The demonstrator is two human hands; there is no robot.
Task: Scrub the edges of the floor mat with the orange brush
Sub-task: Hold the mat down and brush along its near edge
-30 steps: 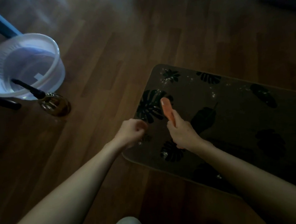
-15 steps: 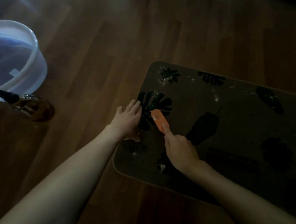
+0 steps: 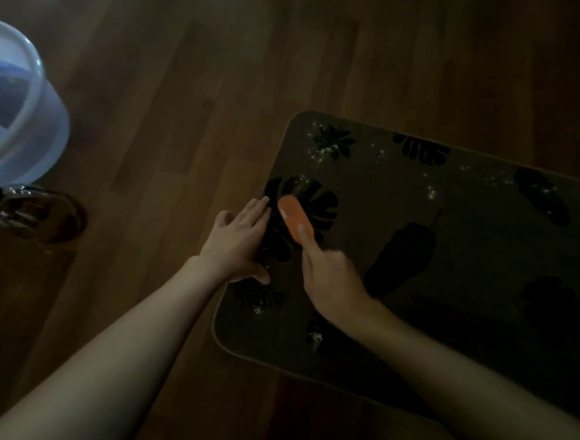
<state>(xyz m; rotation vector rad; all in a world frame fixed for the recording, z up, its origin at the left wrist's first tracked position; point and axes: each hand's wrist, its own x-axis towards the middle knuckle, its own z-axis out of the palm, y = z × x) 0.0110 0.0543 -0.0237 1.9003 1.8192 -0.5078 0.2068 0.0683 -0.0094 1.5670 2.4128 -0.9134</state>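
A dark floor mat [image 3: 455,242] with black leaf prints and white flecks lies on the wooden floor, filling the right half of the head view. My right hand [image 3: 332,278] grips the orange brush [image 3: 295,219], index finger stretched along its back, and the brush lies on a leaf print close to the mat's left edge. My left hand [image 3: 240,244] lies flat with straight fingers across that left edge, just left of the brush, pressing the mat down.
A translucent white plastic basin [image 3: 16,111] stands at the upper left. Below it sits a brown glass bottle [image 3: 41,216] with a dark top. Wooden floor [image 3: 204,88] surrounds the mat.
My left hand went from a curled fist at the mat's edge to lying flat on it. The brush has moved left toward the edge. The view has shifted, so the basin sits further left.
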